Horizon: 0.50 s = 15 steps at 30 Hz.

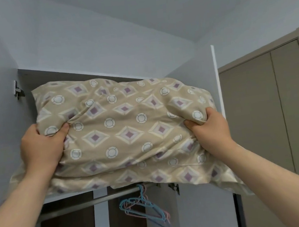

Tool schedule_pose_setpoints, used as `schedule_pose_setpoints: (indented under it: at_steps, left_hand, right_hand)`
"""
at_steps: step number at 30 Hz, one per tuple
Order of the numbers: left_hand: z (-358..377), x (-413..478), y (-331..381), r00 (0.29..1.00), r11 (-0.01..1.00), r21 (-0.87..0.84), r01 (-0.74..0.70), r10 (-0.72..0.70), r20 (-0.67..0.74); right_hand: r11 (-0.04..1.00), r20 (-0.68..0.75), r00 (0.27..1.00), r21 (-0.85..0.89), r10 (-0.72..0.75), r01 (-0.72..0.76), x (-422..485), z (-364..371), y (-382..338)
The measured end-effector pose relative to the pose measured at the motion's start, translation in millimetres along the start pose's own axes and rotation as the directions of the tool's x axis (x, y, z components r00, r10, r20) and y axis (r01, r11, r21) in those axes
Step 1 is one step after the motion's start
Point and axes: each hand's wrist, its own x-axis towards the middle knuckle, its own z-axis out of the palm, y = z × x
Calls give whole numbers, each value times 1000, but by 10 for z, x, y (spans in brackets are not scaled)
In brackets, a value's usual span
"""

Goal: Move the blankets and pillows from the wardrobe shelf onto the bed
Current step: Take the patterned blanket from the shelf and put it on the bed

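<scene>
A beige pillow (126, 127) printed with purple diamonds and white circles fills the opening of the upper wardrobe shelf (68, 196). Its lower edge hangs over the shelf's front. My left hand (42, 147) pinches the fabric near the pillow's left side. My right hand (209, 126) grips a fold near its right side. Both arms reach upward. Whatever lies behind the pillow on the shelf is hidden. The bed is out of view.
Below the shelf runs a metal hanging rail (99, 200) with blue and pink plastic hangers (147, 208). An open white wardrobe door's edge (218, 89) stands on the right. Further right is a brown room door (269, 113). A door hinge (18, 90) sits upper left.
</scene>
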Motion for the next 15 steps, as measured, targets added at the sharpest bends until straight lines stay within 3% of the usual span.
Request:
schedule_pose_setpoints:
  at_steps: [3,5,9,15]
  left_hand:
    - [16,-372,294,999,993,-110,43,-44,0]
    - [128,-918,786,992,982,-165,91,-75,104]
    - [312,-1425,1233,988,969,-230,87,-55,146]
    - [535,-2520,2273,931,910,-370,187,-45,361]
  right_hand:
    - [997,-46,999,-75,-21,17,-196,-687,-112]
    - [980,-133,991,-193,13,-39,-429,-1623,-167]
    - [964,-157,988,-261,15,-56,-632,-2328,-175]
    - [887,-294,956,-440,0,-136,-1150,-3939,-347]
